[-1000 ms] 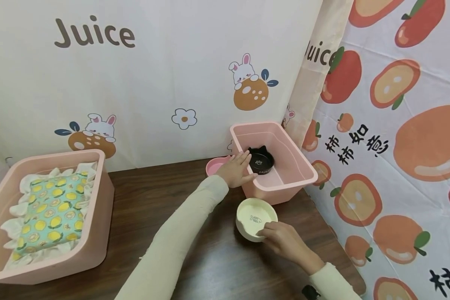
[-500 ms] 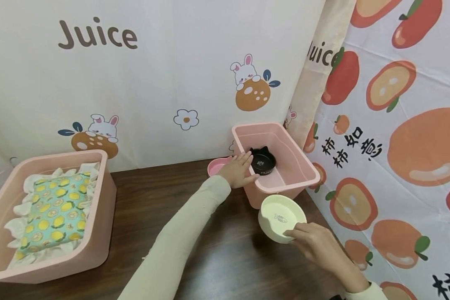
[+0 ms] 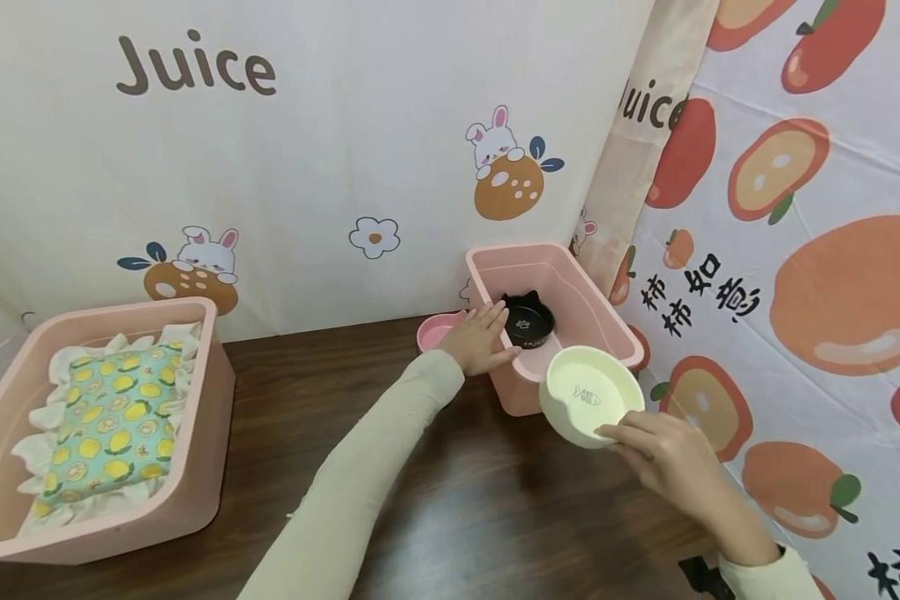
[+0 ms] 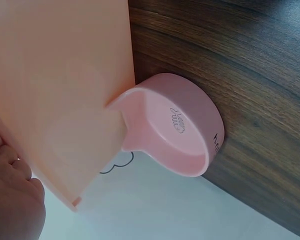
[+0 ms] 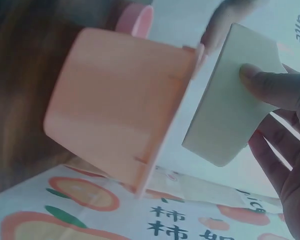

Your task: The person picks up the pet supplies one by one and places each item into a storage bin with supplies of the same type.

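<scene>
My right hand (image 3: 675, 462) pinches the near rim of a pale yellow-green pet bowl (image 3: 581, 396) with a fish-bone print, held up in front of the right pink bin (image 3: 513, 392). In the right wrist view the bowl (image 5: 235, 100) is off the table, thumb on its outer wall, level with the bin's rim. My left hand (image 3: 480, 340) rests with straight fingers on the bin's left rim. Inside that bin sits a black cat-eared bowl (image 3: 528, 321) with a paw print. A pink pet bowl (image 4: 175, 127) stands beside the bin, partly behind my left hand in the head view.
At the left stands a larger pink bin (image 3: 221, 417) with a ruffled lemon-print cushion (image 3: 112, 417) in it. The dark wood table (image 3: 450, 508) lies between the bins. A white printed curtain (image 3: 307, 167) closes the back, a persimmon-print cloth (image 3: 870, 183) the right side.
My right hand has raised the yellow-green bowl off the table and carried it right and forward to the front of the right bin. My left hand stays on that bin's rim.
</scene>
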Demonstrator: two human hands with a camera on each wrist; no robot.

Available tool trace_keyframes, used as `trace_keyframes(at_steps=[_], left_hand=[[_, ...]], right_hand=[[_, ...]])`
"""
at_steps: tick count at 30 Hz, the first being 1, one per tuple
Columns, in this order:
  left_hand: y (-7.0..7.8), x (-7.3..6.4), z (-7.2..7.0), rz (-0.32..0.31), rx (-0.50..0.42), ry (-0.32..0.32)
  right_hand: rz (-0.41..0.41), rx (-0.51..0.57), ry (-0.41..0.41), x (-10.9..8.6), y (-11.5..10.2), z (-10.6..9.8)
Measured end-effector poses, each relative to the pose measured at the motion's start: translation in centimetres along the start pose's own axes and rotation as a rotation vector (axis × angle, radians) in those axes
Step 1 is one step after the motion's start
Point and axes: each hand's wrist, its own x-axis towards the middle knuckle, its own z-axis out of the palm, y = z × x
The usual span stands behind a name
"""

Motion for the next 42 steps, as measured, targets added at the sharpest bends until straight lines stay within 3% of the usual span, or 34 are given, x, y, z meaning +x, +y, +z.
trace_keyframes(at_steps=[9, 19, 34, 42], left_hand=[[0.2, 0.1, 0.0, -0.008, 0.018, -0.007], [0.1, 0.1, -0.1, -0.007, 0.019, -0.001], [0.2, 0.0, 0.2, -0.019, -0.013, 0.001], [0.2, -0.1, 0.1, -0.016, -0.001, 0.009]], right_hand=[[0.033, -0.047, -0.012, 3.5, 3.3, 0.1], [0.098, -0.011, -0.066, 6.7, 7.1, 3.1], [0.245, 0.034, -0.377, 9.0, 10.8, 7.2], [0.188, 0.164, -0.509, 9.9, 12.2, 9.6]])
